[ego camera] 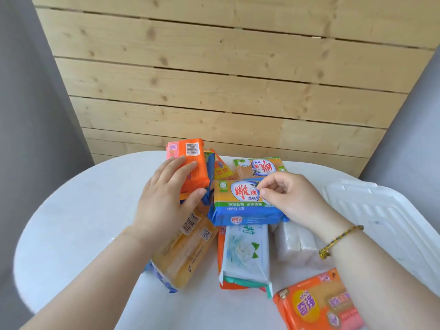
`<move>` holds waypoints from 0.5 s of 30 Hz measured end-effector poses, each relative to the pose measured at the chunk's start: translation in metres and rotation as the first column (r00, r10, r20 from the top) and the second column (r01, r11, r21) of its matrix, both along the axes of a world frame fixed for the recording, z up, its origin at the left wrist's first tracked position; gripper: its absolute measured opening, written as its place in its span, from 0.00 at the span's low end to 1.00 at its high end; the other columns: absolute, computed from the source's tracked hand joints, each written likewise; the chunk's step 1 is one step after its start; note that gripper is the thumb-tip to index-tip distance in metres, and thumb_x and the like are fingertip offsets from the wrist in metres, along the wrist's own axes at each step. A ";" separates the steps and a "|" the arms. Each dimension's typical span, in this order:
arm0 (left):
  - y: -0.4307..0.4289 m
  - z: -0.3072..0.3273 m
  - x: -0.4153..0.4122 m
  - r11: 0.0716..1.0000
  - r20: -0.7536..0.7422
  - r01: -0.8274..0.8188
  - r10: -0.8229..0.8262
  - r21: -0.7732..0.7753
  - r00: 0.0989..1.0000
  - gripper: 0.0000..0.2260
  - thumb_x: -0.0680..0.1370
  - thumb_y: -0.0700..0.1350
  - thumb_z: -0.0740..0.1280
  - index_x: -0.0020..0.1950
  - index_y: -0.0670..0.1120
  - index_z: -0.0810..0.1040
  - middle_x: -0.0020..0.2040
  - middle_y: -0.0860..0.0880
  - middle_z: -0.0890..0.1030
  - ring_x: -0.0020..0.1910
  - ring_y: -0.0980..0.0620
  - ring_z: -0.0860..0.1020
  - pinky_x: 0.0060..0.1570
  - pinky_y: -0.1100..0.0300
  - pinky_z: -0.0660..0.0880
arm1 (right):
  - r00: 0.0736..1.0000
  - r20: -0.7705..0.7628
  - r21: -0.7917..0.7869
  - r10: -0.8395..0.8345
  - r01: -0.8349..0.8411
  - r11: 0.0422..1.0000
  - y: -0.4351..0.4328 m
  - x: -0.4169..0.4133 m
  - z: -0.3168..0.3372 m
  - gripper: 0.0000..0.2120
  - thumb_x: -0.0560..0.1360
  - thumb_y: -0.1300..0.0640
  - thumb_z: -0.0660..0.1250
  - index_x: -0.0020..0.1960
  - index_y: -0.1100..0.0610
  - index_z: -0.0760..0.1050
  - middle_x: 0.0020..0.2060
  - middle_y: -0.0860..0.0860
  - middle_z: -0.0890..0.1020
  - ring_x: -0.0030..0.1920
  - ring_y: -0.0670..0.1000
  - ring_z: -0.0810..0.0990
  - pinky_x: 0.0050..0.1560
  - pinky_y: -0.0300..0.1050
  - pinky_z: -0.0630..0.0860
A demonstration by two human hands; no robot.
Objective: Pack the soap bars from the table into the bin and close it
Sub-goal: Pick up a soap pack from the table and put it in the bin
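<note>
Several wrapped soap bars lie in a heap on the round white table (71, 222). My left hand (164, 198) grips an orange bar (195, 160) at the back left of the heap, fingers over its top and thumb at its near edge. My right hand (292, 198) holds the right end of a blue-and-yellow bar (238, 203) that sits on top of the pile, fingers curled over it. Other bars lie around them: a clear yellow one (188, 251), a white flower-print one (245, 251), a pale white one (295, 244), a green-and-yellow one (259, 166) and an orange one (316, 303) at the front right.
A white ribbed plastic lid (381, 210) lies flat on the table's right side. The bin itself is not in view. A wooden plank wall (214, 79) stands close behind the table, with grey walls on both sides.
</note>
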State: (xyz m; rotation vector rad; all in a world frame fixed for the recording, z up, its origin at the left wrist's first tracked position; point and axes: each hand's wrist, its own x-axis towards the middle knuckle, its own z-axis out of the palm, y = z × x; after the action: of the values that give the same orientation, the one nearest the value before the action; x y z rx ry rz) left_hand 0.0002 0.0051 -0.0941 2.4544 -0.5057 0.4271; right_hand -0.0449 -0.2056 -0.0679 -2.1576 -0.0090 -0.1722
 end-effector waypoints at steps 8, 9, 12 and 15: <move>0.018 -0.004 -0.058 0.999 -0.022 0.024 -0.025 -0.040 0.999 0.29 0.73 0.56 0.62 0.71 0.49 0.61 0.75 0.46 0.59 0.74 0.45 0.55 0.70 0.53 0.52 | 0.996 0.061 -0.100 -0.057 0.063 0.993 0.002 -0.045 0.015 0.10 0.71 0.68 0.66 0.41 0.54 0.73 0.34 0.43 0.74 0.36 0.46 0.72 0.36 0.24 0.69; 0.021 -0.008 -0.074 0.998 -0.002 0.031 -0.031 -0.059 1.000 0.29 0.72 0.57 0.60 0.70 0.48 0.63 0.74 0.45 0.61 0.73 0.44 0.57 0.70 0.52 0.54 | 0.997 0.053 -0.122 -0.047 0.053 0.991 -0.002 -0.060 0.015 0.11 0.71 0.68 0.67 0.40 0.53 0.72 0.35 0.42 0.75 0.38 0.47 0.72 0.37 0.25 0.69; 0.024 -0.022 -0.117 0.992 0.080 0.126 -0.125 -0.005 0.989 0.30 0.75 0.63 0.50 0.66 0.43 0.70 0.69 0.41 0.69 0.69 0.46 0.61 0.67 0.53 0.58 | 0.994 -0.101 -0.233 0.043 -0.066 0.970 -0.014 -0.102 0.014 0.15 0.69 0.66 0.70 0.40 0.47 0.73 0.38 0.40 0.75 0.43 0.46 0.73 0.42 0.27 0.69; 0.021 -0.036 -0.153 0.961 0.069 0.239 -0.250 0.141 0.966 0.31 0.77 0.62 0.44 0.59 0.43 0.76 0.63 0.40 0.75 0.66 0.48 0.62 0.66 0.59 0.55 | 0.949 -0.304 -0.390 0.086 -0.207 0.897 -0.027 -0.133 0.010 0.13 0.68 0.62 0.72 0.51 0.52 0.76 0.43 0.43 0.76 0.45 0.43 0.73 0.41 0.20 0.66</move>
State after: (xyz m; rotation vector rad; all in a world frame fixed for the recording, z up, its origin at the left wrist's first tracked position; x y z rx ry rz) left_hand -0.1524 0.0259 -0.1301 2.4630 -0.8891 0.4086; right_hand -0.1781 -0.2321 -0.0583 -2.5815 -0.0520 0.2498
